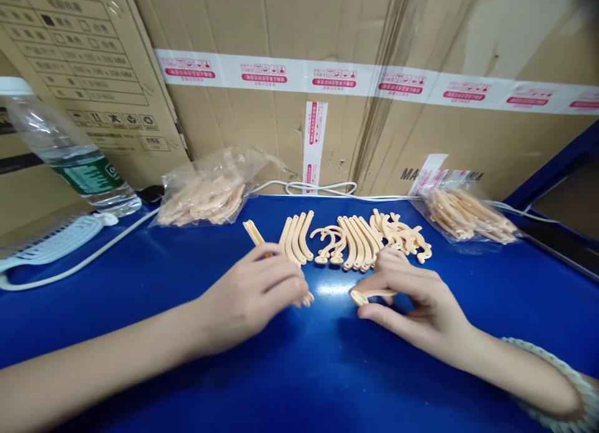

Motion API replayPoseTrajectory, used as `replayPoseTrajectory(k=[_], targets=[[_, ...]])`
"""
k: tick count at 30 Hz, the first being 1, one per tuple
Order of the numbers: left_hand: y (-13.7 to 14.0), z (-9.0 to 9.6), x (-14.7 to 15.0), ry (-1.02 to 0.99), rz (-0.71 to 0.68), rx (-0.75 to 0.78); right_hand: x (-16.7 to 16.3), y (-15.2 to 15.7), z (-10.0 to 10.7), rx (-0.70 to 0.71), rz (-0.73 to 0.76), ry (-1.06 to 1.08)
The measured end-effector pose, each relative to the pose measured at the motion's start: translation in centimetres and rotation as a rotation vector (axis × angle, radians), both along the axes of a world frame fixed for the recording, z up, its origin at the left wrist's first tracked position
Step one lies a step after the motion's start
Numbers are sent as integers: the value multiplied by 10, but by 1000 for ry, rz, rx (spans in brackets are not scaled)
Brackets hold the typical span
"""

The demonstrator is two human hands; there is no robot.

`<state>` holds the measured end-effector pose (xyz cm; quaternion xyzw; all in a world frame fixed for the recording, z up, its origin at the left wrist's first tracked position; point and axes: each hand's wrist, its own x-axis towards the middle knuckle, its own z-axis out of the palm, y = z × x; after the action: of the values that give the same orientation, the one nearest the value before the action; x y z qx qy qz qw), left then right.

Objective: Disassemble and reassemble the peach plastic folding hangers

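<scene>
Desk (299, 383): blue, glossy, its far edge set against brown cartons (262, 127) bound with white and red printed tape (294, 77).

Left hand (255, 289): above the middle of the desk, left of centre. Grip narrow, pinched on a small wooden piece (307, 299), only the end of which shows at the fingertips. A straight pale strip (253, 232) juts out beyond the knuckles; whether the hand holds it cannot be told.

Right hand (416, 299): opposite, toward the right edge, a beaded bracelet (547, 364) about its wrist. Grip holds a curved wooden piece (359, 297) between thumb and fingers, rounded end toward the left hand.

Loose stock, between the hands and the far edge, left to right: four slender curved slats (294, 239), side by side; hooked pieces (336, 257) with flat rounded feet; a close row of further slats (358, 243); a jumbled heap of curly pieces (397, 230).

Bagged stock: a clear bag of pale pieces (206, 199) near the far edge, left; a second bag (468, 214) near the far edge, right.

Sundries: a water bottle (88, 171), tilted in view, at the far left corner; a white hairbrush (58, 238) by the left edge; a white cable (384, 198) along the far edge.
</scene>
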<state>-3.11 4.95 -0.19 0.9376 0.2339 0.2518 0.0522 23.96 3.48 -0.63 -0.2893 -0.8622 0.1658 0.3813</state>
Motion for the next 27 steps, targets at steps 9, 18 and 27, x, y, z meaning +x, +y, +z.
replayPoseTrajectory(k=[9,18,27], targets=[[33,3,-23,58,109,16,-2,22,9,92,-22,-164],[27,2,-23,64,89,-9,-22,66,9,187,-40,-338],[24,-8,-24,-47,113,65,-11,-5,48,435,-76,-153]])
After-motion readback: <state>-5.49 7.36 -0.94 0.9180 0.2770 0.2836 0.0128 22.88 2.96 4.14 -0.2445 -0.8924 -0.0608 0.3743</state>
